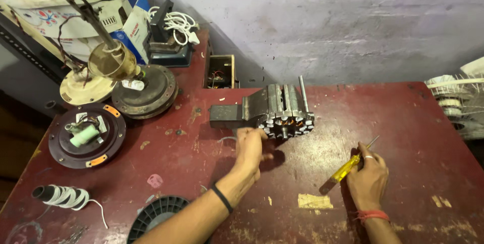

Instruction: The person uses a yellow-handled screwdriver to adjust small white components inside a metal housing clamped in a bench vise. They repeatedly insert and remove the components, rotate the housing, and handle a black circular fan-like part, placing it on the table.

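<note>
A red table [312,173] fills the view. At its centre, toward twelve o'clock, a stator [288,118] sits clamped in a metal stand [237,113]. The left hand [249,150], at the stator's seven o'clock, touches its lower edge with curled fingers. The right hand [368,176], at four o'clock, has its fingers closed around a yellow screwdriver [348,169].
</note>
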